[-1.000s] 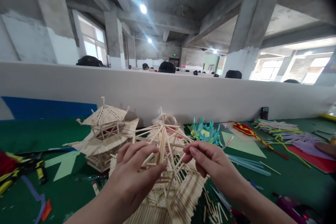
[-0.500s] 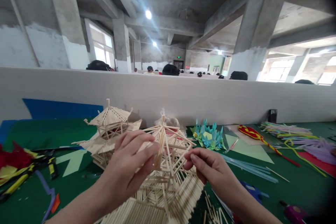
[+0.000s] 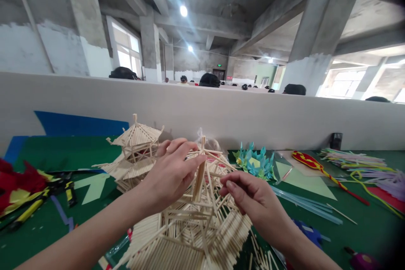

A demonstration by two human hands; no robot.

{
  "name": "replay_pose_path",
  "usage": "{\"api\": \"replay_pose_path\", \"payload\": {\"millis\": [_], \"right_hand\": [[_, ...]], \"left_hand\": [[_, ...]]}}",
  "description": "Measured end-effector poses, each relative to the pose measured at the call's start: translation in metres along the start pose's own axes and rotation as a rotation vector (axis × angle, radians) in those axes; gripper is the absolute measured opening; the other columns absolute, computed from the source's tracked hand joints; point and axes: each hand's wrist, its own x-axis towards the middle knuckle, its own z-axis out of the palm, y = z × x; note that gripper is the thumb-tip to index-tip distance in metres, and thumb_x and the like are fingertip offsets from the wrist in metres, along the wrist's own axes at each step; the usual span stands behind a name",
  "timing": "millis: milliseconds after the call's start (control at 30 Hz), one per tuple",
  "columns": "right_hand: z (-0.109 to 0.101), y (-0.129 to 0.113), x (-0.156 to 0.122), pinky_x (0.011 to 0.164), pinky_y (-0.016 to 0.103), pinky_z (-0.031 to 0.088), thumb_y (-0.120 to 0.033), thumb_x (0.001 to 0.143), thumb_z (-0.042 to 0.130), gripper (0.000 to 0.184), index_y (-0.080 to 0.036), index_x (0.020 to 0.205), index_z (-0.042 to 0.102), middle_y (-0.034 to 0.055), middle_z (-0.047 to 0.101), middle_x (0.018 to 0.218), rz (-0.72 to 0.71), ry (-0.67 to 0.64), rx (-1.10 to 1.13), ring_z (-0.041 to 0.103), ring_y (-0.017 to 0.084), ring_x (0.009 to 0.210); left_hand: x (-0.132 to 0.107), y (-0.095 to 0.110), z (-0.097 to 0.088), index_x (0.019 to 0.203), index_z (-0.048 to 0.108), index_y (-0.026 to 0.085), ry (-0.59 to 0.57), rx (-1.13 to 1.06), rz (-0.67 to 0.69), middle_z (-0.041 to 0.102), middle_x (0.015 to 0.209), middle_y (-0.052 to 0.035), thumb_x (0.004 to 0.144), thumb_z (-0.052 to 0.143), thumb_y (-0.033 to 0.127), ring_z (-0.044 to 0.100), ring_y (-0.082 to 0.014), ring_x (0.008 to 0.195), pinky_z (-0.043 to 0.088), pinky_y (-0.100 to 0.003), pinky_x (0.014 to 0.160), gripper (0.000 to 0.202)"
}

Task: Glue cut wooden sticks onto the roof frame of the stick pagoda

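Note:
A pagoda model built of thin wooden sticks [image 3: 190,236] stands in front of me, its upper roof an open frame of ribs meeting at a central post. My left hand [image 3: 177,168] reaches over the left of this frame, fingertips closed on the ribs just below the peak; its thumb is hidden. At the frame's right side is my right hand [image 3: 249,194], fingers curled and thumb against the index finger. Whatever that pinch may hold is too small to make out. Behind on the left stands another stick pagoda [image 3: 136,139] with covered roofs.
Loose sticks [image 3: 261,253] lie at lower right, near a blue tool [image 3: 306,232] and translucent glue sticks [image 3: 308,204]. A turquoise paper flower piece [image 3: 255,162] sits behind. Yellow-black pliers [image 3: 28,211] lie left. A white partition [image 3: 253,122] bounds the table's far side.
My left hand has moved up and right, from beside the roof frame to its peak. My right hand stays beside the frame, fingers still curled. The view has shifted slightly.

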Motion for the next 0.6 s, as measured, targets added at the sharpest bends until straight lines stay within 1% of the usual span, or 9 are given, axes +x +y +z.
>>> {"api": "replay_pose_path", "payload": {"millis": [67, 167, 233, 300, 367, 433, 533, 600], "right_hand": [[0.002, -0.003, 0.004, 0.057, 0.024, 0.039, -0.028, 0.086, 0.045, 0.016, -0.020, 0.091, 0.058, 0.0024, 0.064, 0.079, -0.049, 0.016, -0.044, 0.054, 0.012, 0.067], [0.007, -0.009, 0.012, 0.065, 0.027, 0.041, -0.025, 0.086, 0.045, 0.017, -0.020, 0.095, 0.059, 0.0030, 0.063, 0.083, -0.158, 0.071, -0.152, 0.056, 0.014, 0.076], [0.010, -0.013, 0.018, 0.067, 0.027, 0.040, -0.024, 0.086, 0.044, 0.019, -0.021, 0.095, 0.059, 0.0028, 0.063, 0.083, -0.204, 0.101, -0.233, 0.055, 0.014, 0.075], [0.014, -0.015, 0.024, 0.064, 0.028, 0.038, -0.023, 0.086, 0.042, 0.019, -0.020, 0.089, 0.061, 0.0022, 0.061, 0.077, -0.213, 0.096, -0.294, 0.054, 0.014, 0.071], [0.016, -0.017, 0.030, 0.059, 0.027, 0.036, -0.024, 0.086, 0.040, 0.022, -0.019, 0.079, 0.060, 0.0012, 0.057, 0.066, -0.192, 0.064, -0.338, 0.051, 0.014, 0.064], [0.017, -0.019, 0.036, 0.053, 0.026, 0.033, -0.026, 0.087, 0.038, 0.026, -0.019, 0.071, 0.057, -0.0007, 0.050, 0.057, -0.143, 0.023, -0.347, 0.046, 0.013, 0.056], [0.017, -0.020, 0.043, 0.046, 0.024, 0.029, -0.031, 0.088, 0.036, 0.031, -0.019, 0.063, 0.050, -0.0031, 0.043, 0.049, -0.047, -0.057, -0.300, 0.039, 0.010, 0.046], [0.018, -0.020, 0.048, 0.043, 0.023, 0.028, -0.036, 0.087, 0.036, 0.034, -0.018, 0.060, 0.048, -0.0034, 0.041, 0.047, 0.008, -0.108, -0.240, 0.037, 0.009, 0.043]], "left_hand": [[0.000, 0.000, 0.001, 0.104, 0.054, 0.025, 0.013, -0.003, -0.002, 0.046, 0.109, -0.0087, 0.079, 0.041, 0.010, 0.036, -0.0270, 0.105, 0.029, -0.047, 0.083, 0.032], [0.000, 0.000, 0.004, 0.100, 0.056, 0.025, 0.037, -0.012, -0.002, 0.047, 0.108, -0.0090, 0.080, 0.040, 0.011, 0.037, -0.0272, 0.104, 0.030, -0.047, 0.082, 0.029], [0.001, 0.000, 0.004, 0.099, 0.056, 0.026, 0.045, -0.019, 0.000, 0.048, 0.107, -0.0084, 0.081, 0.040, 0.011, 0.038, -0.0265, 0.103, 0.030, -0.046, 0.081, 0.029], [0.002, 0.001, 0.003, 0.099, 0.056, 0.027, 0.046, -0.023, -0.001, 0.049, 0.105, -0.0079, 0.081, 0.040, 0.011, 0.039, -0.0260, 0.101, 0.031, -0.045, 0.080, 0.028], [0.002, 0.001, 0.002, 0.098, 0.056, 0.026, 0.040, -0.030, -0.004, 0.050, 0.104, -0.0082, 0.082, 0.040, 0.013, 0.040, -0.0261, 0.100, 0.032, -0.044, 0.079, 0.027], [0.003, 0.002, 0.001, 0.098, 0.057, 0.026, 0.027, -0.041, -0.004, 0.051, 0.102, -0.0087, 0.084, 0.038, 0.016, 0.040, -0.0262, 0.098, 0.032, -0.043, 0.077, 0.025], [0.003, 0.002, 0.000, 0.095, 0.058, 0.023, 0.017, -0.063, -0.008, 0.052, 0.101, -0.0095, 0.086, 0.036, 0.020, 0.041, -0.0262, 0.097, 0.032, -0.043, 0.076, 0.024], [0.003, 0.002, 0.000, 0.093, 0.058, 0.023, 0.012, -0.081, -0.014, 0.052, 0.101, -0.0096, 0.086, 0.035, 0.022, 0.040, -0.0261, 0.097, 0.032, -0.043, 0.077, 0.024]]}}
